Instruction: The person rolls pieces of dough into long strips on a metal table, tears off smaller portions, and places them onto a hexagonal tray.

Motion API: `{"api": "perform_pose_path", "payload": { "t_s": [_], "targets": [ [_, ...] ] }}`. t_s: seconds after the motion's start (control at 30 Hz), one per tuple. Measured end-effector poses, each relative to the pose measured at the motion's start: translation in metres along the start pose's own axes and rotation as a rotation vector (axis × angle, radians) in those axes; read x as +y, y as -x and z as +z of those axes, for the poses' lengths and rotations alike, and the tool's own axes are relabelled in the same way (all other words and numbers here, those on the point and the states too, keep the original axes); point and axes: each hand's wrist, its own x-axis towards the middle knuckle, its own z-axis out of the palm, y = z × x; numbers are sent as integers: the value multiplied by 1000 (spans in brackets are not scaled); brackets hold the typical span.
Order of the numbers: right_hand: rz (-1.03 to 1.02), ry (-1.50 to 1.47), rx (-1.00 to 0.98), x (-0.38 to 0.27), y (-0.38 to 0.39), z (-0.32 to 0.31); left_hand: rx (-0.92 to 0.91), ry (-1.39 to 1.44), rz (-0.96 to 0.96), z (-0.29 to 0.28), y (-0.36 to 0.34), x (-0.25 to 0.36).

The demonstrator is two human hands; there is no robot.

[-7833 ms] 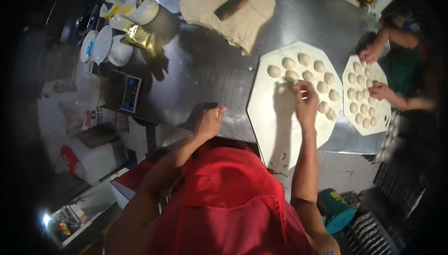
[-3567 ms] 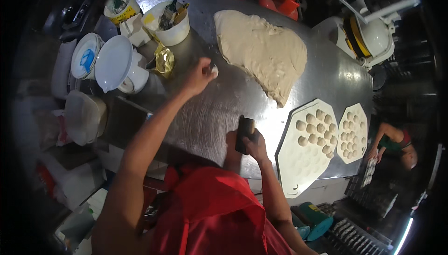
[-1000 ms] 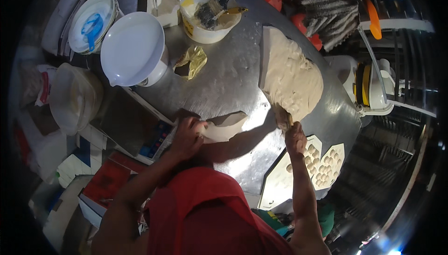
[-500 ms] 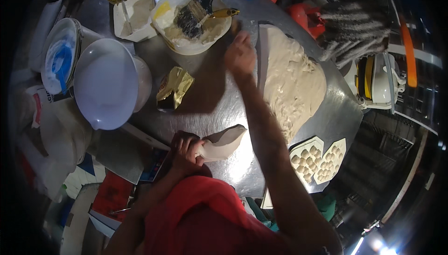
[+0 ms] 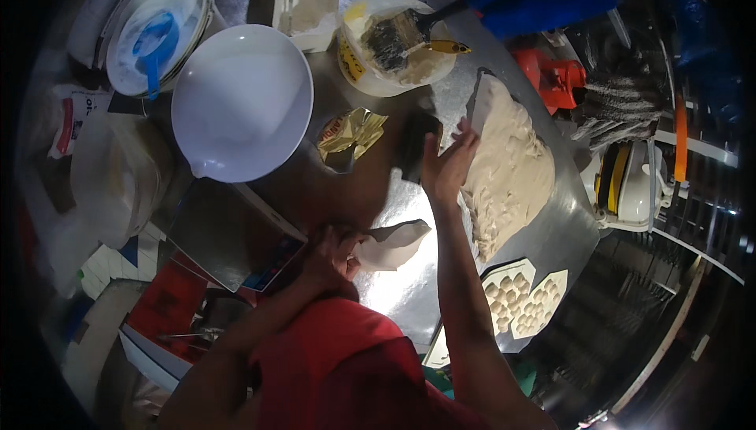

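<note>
My left hand, close in front of the red garment, is closed on one end of a pale strip of dough. The strip stretches to the right over the steel table, with its far end loose and curved. My right hand is lifted over the middle of the table, thumb and fingers apart, with nothing visible in it. Its fingertips are beside the left edge of a large, soft mass of dough; whether they touch it I cannot tell. A dark shape lies just left of this hand, too unclear to name.
Two hexagonal moulds with small dough balls stand at the right edge. A white bowl, crumpled gold wrapper, and tub holding a wide brush are farther left. A blue lidded-looking scoop rests in a bucket.
My right hand has come back nearer from beside the tub, its fingers now spread by the dough. My left hand keeps hold of the dough strip. The whole view has shifted.
</note>
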Motion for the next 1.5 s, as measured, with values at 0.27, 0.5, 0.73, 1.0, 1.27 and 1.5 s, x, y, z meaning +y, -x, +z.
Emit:
{"api": "perform_pose_path", "payload": {
  "t_s": [0.27, 0.5, 0.73, 1.0, 1.27, 1.5],
  "targets": [
    [-989, -21, -120, -51, -111, -2, 104, 14, 138, -15, -18, 14],
    [-480, -93, -688, -99, -132, -19, 159, -27, 90, -12, -19, 15],
    [-164, -84, -88, 22, -183, -62, 149, -66, 77, -9, -12, 10],
    [-677, 850, -561, 127, -66, -62, 69, -57, -24, -3, -7, 6],
    [23, 213, -793, 104, 17, -126, 44, -51, 16, -3, -16, 7],
    [-317, 204, -136, 136, -154, -79, 4, 59, 22, 11, -1, -14]
  ]
}}
